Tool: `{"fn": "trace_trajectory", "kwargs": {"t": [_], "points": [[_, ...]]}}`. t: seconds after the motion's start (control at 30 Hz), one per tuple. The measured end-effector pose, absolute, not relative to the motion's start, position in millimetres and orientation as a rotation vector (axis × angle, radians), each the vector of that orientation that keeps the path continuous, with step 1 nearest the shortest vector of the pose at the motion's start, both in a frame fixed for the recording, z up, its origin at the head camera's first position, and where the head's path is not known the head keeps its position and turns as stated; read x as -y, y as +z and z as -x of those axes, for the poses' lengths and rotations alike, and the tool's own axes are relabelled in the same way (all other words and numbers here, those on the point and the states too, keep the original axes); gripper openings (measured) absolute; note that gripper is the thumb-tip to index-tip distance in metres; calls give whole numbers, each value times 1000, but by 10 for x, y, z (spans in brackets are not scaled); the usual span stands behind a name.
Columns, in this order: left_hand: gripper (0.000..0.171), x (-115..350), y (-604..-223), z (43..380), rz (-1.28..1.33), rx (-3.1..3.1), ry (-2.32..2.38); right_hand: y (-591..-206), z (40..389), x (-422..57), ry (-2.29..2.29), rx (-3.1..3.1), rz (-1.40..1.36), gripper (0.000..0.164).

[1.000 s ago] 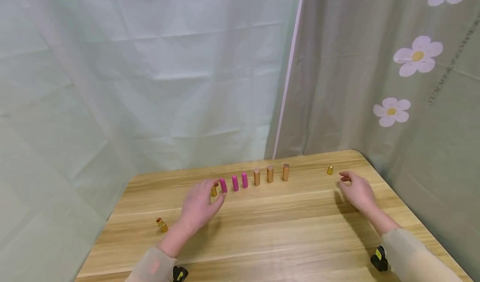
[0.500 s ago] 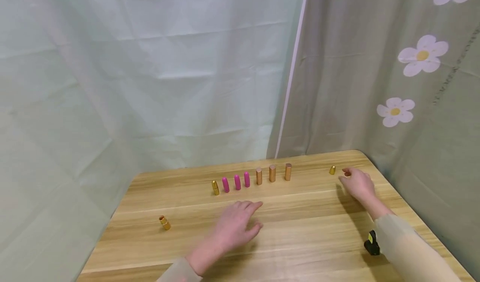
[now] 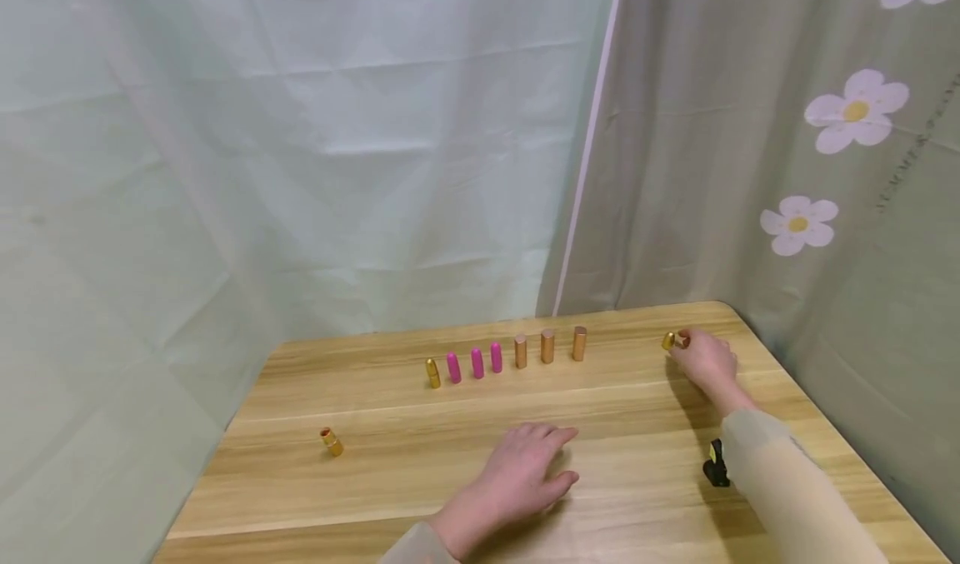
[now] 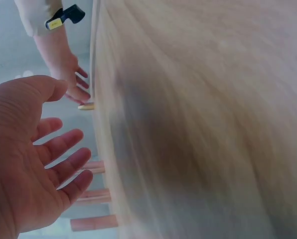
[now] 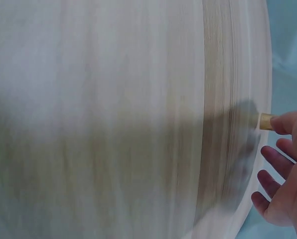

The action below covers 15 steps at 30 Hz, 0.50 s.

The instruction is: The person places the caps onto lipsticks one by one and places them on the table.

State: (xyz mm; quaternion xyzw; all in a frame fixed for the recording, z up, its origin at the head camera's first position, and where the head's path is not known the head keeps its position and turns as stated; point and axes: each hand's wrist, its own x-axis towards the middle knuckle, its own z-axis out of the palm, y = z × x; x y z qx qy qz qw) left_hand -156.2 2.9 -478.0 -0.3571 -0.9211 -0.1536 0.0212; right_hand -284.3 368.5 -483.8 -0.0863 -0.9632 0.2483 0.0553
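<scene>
In the head view, my right hand [image 3: 707,362] pinches a small gold bullet-shaped lipstick cap [image 3: 668,341] at the table's far right, and the cap leans a little. Thumb and fingertips meet on the cap [image 5: 266,122] in the right wrist view, while the other fingers are loosely bent. My left hand [image 3: 522,472] hovers over the front middle of the table, fingers spread and holding nothing. Away to the left is an uncapped gold lipstick tube [image 3: 331,441], reddish at its open top. A gold lipstick [image 3: 432,373] with a rounded top stands at the row's left end.
Three magenta round-topped tubes [image 3: 477,363] and three copper tubes [image 3: 547,346] continue the row along the back of the wooden table [image 3: 420,497]. Behind the table hangs a pale curtain [image 3: 375,172]; a grey flowered curtain [image 3: 675,172] hangs at right.
My left hand has come away from the gold lipstick at the row's end and moved right and toward the front. My right hand has closed in on the gold cap, which now tilts.
</scene>
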Motion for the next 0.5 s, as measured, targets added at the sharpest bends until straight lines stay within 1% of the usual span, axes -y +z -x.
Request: {"fn": "trace_trajectory", "kwargs": {"t": [0.17,0.5], "points": [[60,-84,-4810,1572,1099,2875,-513,-4881,2920,-3641,772,2906,270,50],[57,-108,-4824,1569,1098,2878,-535,-4920,2961,-3586,766,2853,282,41]]}}
